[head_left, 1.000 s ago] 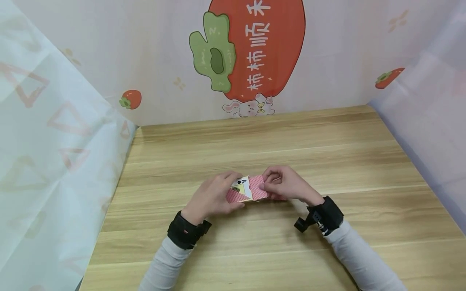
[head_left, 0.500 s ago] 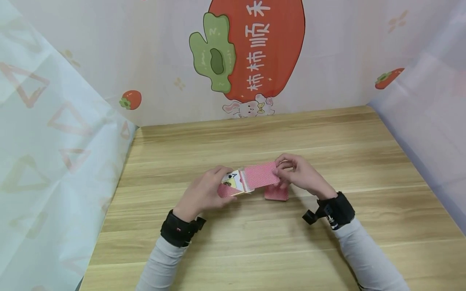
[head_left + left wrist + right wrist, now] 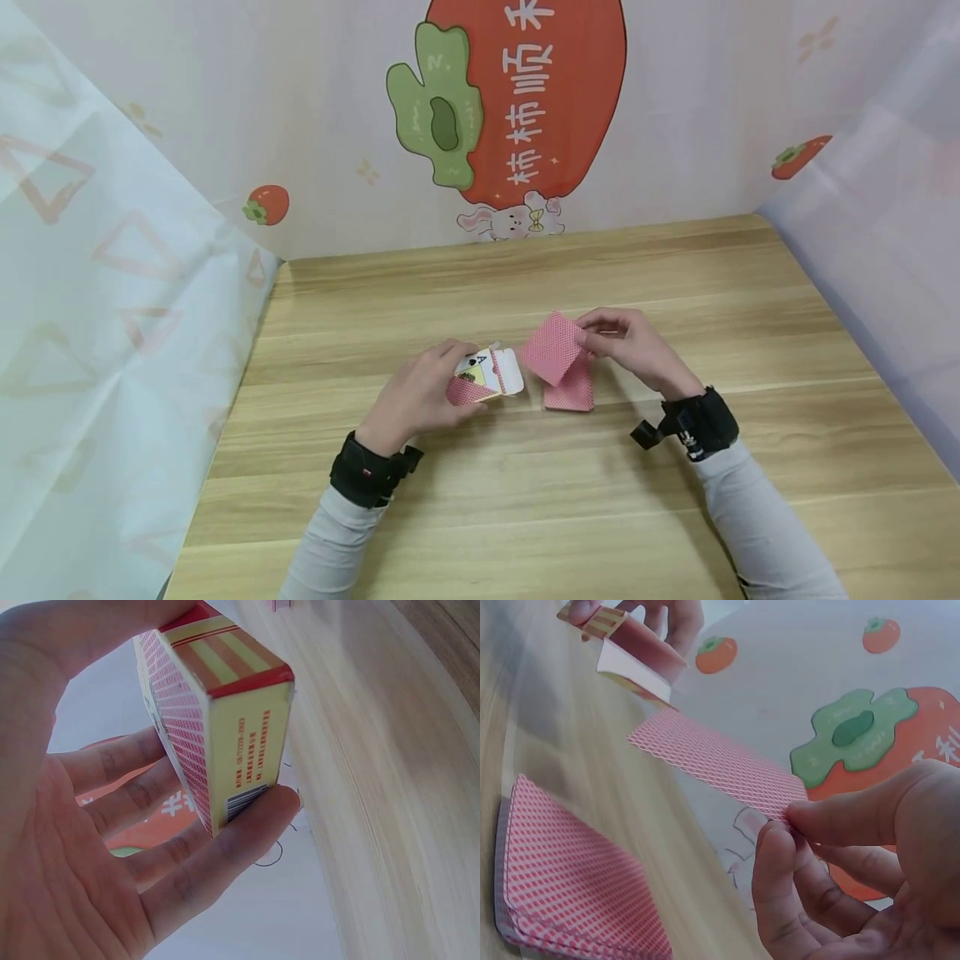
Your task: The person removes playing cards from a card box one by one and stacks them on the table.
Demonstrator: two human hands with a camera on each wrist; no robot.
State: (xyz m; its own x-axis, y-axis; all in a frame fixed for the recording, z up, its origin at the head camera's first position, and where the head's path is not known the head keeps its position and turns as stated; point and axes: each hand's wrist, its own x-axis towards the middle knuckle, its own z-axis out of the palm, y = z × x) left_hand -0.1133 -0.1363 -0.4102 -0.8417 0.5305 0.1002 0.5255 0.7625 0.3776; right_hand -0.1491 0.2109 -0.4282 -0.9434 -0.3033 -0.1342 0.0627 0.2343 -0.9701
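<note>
On the near side of the card stack [image 3: 573, 395], a hand could pass over bare tabletop [image 3: 525, 500]; beyond it, more tabletop reaches the backdrop [image 3: 682, 125]. The card box [image 3: 486, 375] and left hand [image 3: 416, 392] bar its left, the held card [image 3: 553, 348] overhangs its far end, and the right hand [image 3: 637, 350] blocks its far right.

A light wood-grain tabletop [image 3: 525, 517] spreads beneath both hands and well beyond them on every visible side. Directly on it, between the left hand [image 3: 416, 396] and the right hand [image 3: 633, 352], lies a squat stack of playing cards [image 3: 570, 393], red-and-white checked backs up, just below the right hand's fingertips.
</note>
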